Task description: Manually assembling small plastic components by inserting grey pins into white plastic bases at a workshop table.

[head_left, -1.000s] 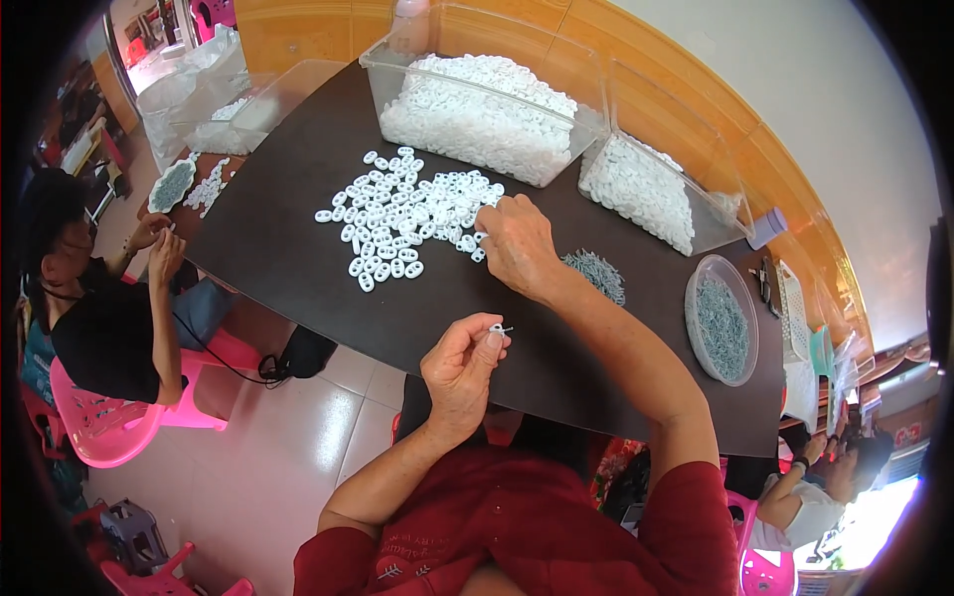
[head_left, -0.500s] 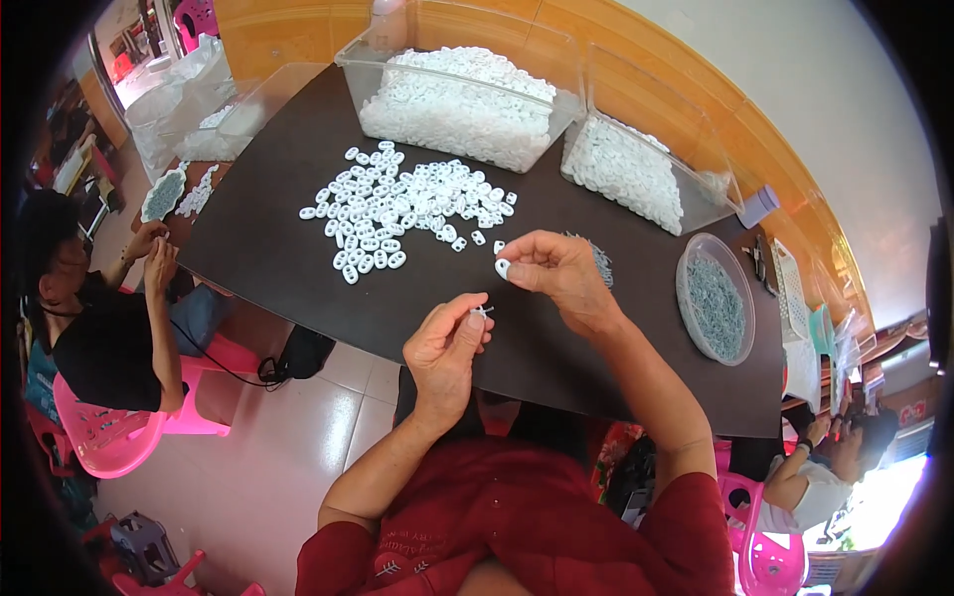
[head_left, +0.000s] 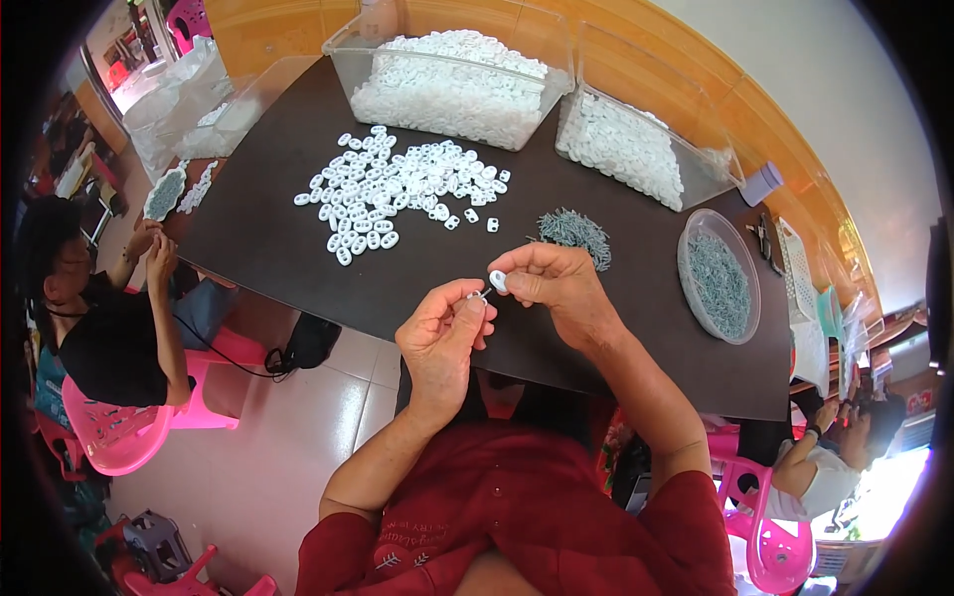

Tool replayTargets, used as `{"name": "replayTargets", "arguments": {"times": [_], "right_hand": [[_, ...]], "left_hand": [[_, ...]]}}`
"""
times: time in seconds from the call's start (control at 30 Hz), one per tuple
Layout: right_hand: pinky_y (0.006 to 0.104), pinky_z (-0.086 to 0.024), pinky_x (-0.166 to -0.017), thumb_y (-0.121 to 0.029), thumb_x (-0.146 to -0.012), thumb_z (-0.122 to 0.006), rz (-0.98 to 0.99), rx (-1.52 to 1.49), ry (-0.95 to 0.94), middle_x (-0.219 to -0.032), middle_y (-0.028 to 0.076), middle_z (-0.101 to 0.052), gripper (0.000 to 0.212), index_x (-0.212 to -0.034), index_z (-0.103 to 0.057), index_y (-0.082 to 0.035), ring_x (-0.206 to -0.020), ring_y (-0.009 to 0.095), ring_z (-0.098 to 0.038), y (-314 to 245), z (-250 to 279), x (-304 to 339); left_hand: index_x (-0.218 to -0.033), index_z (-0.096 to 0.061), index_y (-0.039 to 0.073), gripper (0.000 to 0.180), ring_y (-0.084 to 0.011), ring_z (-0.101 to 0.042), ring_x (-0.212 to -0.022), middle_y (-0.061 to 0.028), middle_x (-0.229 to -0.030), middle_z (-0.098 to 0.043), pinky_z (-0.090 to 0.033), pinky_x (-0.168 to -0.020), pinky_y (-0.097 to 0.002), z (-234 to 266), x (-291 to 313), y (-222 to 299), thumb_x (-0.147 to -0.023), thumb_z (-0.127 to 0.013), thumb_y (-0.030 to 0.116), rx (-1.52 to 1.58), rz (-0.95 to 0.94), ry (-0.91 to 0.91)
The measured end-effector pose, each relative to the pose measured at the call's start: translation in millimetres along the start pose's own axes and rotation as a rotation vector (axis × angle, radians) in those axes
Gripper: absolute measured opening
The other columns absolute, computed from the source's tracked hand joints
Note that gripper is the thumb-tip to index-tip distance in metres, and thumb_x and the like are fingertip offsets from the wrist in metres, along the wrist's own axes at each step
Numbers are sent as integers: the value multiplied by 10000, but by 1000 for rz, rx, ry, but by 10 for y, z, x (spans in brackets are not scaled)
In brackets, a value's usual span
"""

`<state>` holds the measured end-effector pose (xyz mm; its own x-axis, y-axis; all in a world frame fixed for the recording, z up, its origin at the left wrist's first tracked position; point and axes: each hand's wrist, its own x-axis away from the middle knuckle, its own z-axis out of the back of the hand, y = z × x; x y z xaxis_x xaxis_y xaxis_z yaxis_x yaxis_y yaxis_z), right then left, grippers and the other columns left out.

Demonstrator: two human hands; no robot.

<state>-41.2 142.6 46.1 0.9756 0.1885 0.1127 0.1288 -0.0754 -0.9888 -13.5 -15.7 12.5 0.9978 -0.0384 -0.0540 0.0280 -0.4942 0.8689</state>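
Note:
Just over the table's near edge, my left hand (head_left: 437,343) pinches a small white piece with a thin metal pin (head_left: 486,293) sticking out of it; the fingers hide most of the piece. Close on its right, my right hand (head_left: 555,286) grips a white oval piece (head_left: 498,281) between thumb and forefinger. That oval is right at the pin's end; whether they touch I cannot tell. Farther back lie many loose white two-hole ovals (head_left: 350,204), beside smaller white two-hole pieces (head_left: 437,171). A heap of grey metal pins (head_left: 576,236) lies behind my right hand.
Two clear bins of white pieces, a large one (head_left: 343,62) and a smaller one (head_left: 714,181), line the far edge of the dark table (head_left: 260,199). A round clear tub (head_left: 688,276) of pins stands right. Another person (head_left: 109,338) works at left; someone else sits at far right.
My right hand has brought the white oval down and left to the pin in my left hand. The pin heap now shows more fully behind it. The whole view has shifted slightly.

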Motion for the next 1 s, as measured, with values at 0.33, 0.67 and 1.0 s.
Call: {"name": "replayTargets", "arguments": {"times": [0.33, 0.67, 1.0], "right_hand": [[189, -403, -595, -69, -813, -627, 24, 23, 35, -774, 21, -632, 197, -993, -643, 8, -672, 61, -531, 41, -77, 86], [186, -429, -589, -104, -858, -610, 86, -110, 34, -771, 35, -638, 160, -959, -626, 19, -683, 59, -559, 150, -214, 110], [195, -443, -592, -46, -830, -612, 44, -59, 78, -798, 41, -642, 130, -943, -634, 13, -661, 72, -563, 139, -116, 147]], "left_hand": [[-1023, -595, -42, 171, -113, -571, -621, -99, -788, -637, -457, -535, -215, -35, 11, 2, -877, -561, 40, 31, -17, -16], [-980, -583, -70, 153, -156, -579, -586, -125, -773, -629, -472, -497, -261, 18, -30, 10, -872, -533, 28, 222, 115, -10], [-1022, -579, -69, 182, -139, -598, -617, -129, -805, -646, -481, -524, -230, -7, -10, 21, -879, -551, 40, 211, 134, -16]]}}
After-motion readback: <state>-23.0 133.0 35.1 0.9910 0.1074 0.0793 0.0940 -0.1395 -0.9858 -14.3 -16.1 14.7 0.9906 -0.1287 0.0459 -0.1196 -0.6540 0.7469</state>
